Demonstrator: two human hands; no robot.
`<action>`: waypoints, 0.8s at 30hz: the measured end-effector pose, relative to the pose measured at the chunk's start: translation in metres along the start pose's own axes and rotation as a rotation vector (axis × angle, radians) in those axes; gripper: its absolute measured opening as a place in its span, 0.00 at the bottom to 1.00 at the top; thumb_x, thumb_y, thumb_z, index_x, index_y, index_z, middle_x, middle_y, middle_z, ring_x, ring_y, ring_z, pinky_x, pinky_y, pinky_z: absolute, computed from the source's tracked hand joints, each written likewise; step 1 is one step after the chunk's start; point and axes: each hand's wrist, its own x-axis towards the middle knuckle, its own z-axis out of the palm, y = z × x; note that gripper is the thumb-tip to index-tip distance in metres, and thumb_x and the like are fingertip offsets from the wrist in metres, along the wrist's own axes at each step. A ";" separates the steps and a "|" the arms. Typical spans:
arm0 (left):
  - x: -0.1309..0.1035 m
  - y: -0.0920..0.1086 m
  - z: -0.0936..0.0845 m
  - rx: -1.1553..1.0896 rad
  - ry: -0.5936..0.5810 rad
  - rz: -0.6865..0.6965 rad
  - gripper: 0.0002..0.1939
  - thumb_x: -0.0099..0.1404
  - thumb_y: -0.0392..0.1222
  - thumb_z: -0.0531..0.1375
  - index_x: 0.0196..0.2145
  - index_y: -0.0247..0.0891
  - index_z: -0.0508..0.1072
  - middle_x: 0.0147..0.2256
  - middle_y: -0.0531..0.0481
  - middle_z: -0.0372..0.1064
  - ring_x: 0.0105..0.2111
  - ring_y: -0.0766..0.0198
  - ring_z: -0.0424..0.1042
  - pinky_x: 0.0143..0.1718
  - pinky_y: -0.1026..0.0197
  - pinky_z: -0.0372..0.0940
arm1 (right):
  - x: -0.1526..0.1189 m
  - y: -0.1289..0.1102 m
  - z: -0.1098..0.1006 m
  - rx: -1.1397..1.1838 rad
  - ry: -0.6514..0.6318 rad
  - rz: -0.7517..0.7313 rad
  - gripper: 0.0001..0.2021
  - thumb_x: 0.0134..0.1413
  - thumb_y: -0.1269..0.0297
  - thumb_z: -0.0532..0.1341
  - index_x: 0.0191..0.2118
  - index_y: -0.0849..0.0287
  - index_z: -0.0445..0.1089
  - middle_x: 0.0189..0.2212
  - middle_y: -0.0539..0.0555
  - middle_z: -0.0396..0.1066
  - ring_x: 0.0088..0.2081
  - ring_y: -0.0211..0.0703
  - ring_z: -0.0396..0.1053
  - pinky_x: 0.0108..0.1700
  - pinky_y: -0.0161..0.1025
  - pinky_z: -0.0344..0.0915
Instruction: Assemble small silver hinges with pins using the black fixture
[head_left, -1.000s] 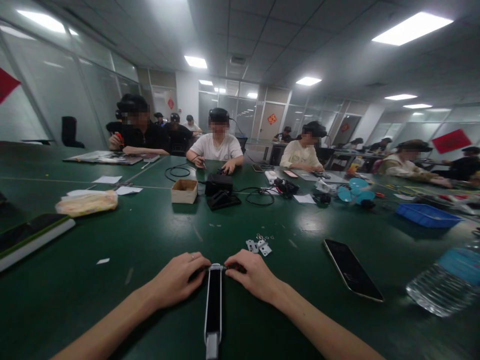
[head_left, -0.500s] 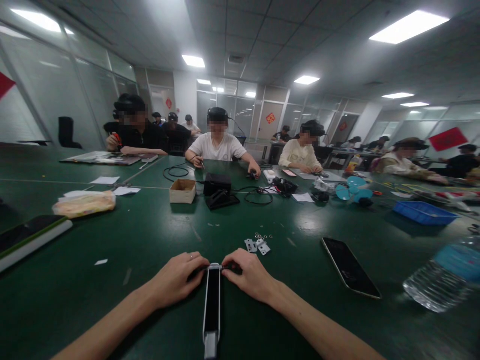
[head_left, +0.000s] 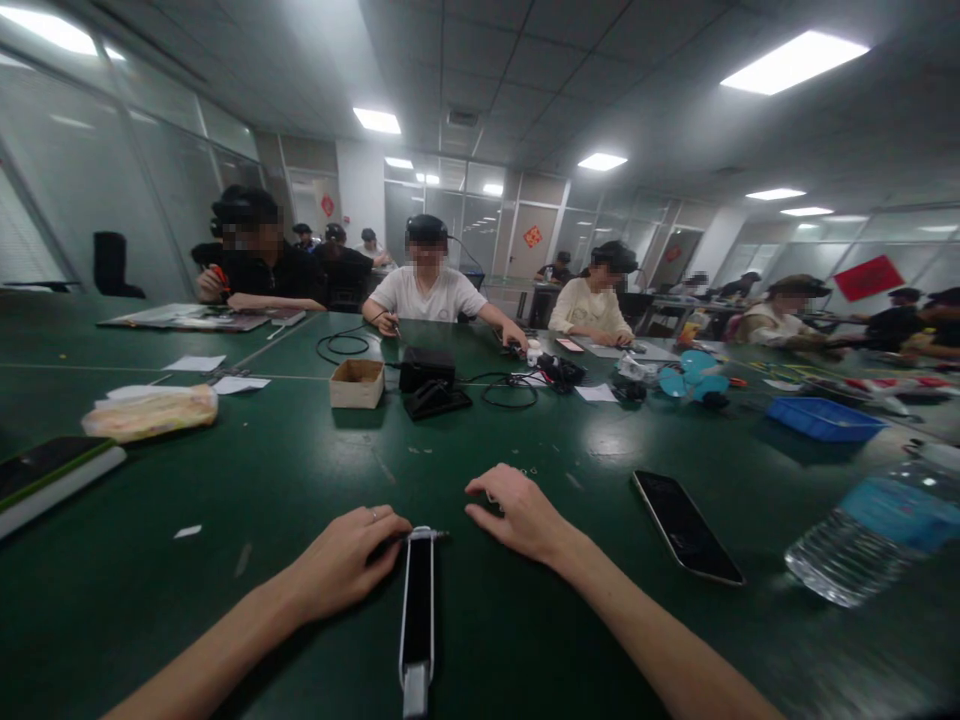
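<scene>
A long narrow device with a dark face and pale rim (head_left: 418, 610) lies on the green table, pointing away from me. At its far end, my left hand (head_left: 361, 552) is closed on a thin rod that crosses the device; the rod's tip sticks out on the right. My right hand (head_left: 517, 512) is off the device, held over the small metal plates and rings, with thumb and fingers apart. It mostly hides those parts; a few small rings (head_left: 529, 470) show beyond it. Nothing is visible between the right fingers.
A phone (head_left: 686, 527) and a water bottle (head_left: 870, 530) lie on the right, near a blue tray (head_left: 825, 418). An open box (head_left: 357, 384) and a black device (head_left: 427, 372) stand ahead. A plastic-wrapped item (head_left: 150, 412) is at left. People sit across the table.
My right hand has let go of the rod at the device's far end and moved forward and right over the small parts, opening. The view has shifted slightly to the right.
</scene>
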 end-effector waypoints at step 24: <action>-0.002 0.001 -0.002 -0.023 -0.007 -0.017 0.13 0.67 0.37 0.50 0.46 0.39 0.70 0.40 0.47 0.70 0.38 0.61 0.69 0.39 0.61 0.63 | 0.000 0.061 -0.025 -0.292 -0.354 0.632 0.09 0.53 0.68 0.58 0.31 0.62 0.77 0.32 0.60 0.75 0.37 0.48 0.72 0.37 0.36 0.62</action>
